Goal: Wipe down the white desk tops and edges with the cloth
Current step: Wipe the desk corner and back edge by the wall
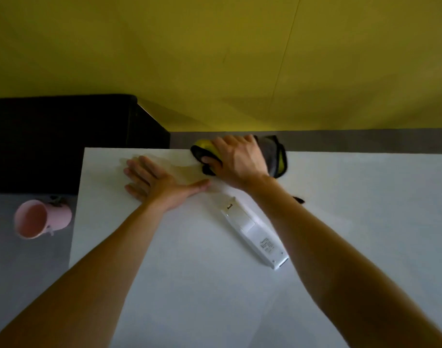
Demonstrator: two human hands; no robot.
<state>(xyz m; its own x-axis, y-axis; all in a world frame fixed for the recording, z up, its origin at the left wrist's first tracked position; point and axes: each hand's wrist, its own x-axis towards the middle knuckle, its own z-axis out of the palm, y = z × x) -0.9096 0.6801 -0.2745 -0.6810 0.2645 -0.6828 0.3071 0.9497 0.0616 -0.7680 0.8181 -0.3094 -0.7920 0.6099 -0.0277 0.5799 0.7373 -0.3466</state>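
Smooth, matte white tabletop. At its far edge the right grip clutches a crumpled grey-and-yellow cloth; the left grip lies released, flat on the tabletop. A slim white plastic remote lies mid-tabletop, its print unreadable.

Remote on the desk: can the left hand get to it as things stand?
Probably yes. The left hand lies flat on the white desk, and only bare desk top shows between it and the remote. The right forearm runs along the remote's other side, not across that path.
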